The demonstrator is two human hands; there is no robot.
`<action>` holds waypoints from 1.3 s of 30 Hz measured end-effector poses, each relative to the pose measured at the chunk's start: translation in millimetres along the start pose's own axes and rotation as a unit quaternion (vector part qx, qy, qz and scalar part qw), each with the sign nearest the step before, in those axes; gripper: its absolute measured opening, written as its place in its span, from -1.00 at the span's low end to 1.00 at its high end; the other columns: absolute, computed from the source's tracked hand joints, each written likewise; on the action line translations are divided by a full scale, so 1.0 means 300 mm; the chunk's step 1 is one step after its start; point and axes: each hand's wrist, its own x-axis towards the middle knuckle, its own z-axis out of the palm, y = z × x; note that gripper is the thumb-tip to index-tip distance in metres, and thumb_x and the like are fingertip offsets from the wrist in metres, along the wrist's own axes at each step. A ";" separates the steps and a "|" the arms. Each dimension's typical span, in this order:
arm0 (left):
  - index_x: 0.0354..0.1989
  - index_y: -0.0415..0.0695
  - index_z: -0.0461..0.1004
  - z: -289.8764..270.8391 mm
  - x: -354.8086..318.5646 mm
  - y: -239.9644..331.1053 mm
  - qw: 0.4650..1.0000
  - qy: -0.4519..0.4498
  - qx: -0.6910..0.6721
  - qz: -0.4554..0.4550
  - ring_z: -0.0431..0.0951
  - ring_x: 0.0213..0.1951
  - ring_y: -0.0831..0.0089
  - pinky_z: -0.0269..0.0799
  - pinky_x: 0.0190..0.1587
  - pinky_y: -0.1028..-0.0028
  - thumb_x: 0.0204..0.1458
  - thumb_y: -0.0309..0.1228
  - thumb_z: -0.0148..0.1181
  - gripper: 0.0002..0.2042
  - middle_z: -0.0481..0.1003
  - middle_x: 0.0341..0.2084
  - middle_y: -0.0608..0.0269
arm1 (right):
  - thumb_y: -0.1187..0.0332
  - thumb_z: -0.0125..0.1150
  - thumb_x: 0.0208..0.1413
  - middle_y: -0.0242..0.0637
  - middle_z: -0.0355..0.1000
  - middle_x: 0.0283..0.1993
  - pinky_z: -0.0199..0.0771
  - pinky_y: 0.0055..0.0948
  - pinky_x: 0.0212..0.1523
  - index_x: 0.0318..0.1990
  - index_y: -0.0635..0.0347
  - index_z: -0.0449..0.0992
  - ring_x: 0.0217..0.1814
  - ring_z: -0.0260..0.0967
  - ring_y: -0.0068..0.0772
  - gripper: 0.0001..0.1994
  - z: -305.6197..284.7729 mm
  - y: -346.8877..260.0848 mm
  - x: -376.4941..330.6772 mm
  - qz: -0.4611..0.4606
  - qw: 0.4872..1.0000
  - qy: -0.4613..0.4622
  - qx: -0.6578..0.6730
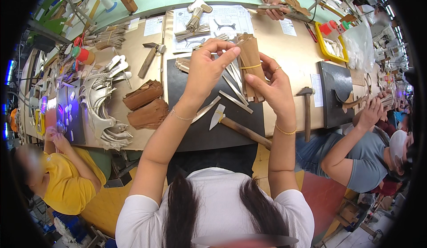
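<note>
My right hand [273, 85] grips a bundle of brown leather strips [250, 54], held upright over the black mat, with a yellow rubber band around its middle. At the bundle's upper left edge, my left hand [209, 65] has thumb and forefinger pinched together; what lies between the fingertips is too small to make out. Below the hands, pale narrow strips [235, 102] lie on the black mat [182, 132]. A hammer [242, 130] with a wooden handle rests there, its handle reaching under my right forearm.
Left of the mat are brown leather piles [149, 112], a hammer [151, 58] and pale cut pieces [98, 101]. Another hammer [307, 110] lies right, before a black board [336, 94]. A yellow tray [331, 45] stands far right. Co-workers sit at both sides; another's hand [273, 10] is across.
</note>
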 end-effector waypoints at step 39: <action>-0.39 0.07 0.54 0.052 0.881 -0.444 0.914 -0.026 -0.047 -0.403 0.40 -0.42 0.49 0.20 -0.45 0.44 0.00 -0.24 0.39 -0.86 0.47 -0.40 0.49 | 0.20 0.32 0.25 -0.14 0.53 -0.05 0.66 -0.38 -0.16 0.26 0.40 0.26 -0.14 0.58 -0.36 -0.42 -0.050 0.358 0.640 0.153 0.945 -0.013 0.290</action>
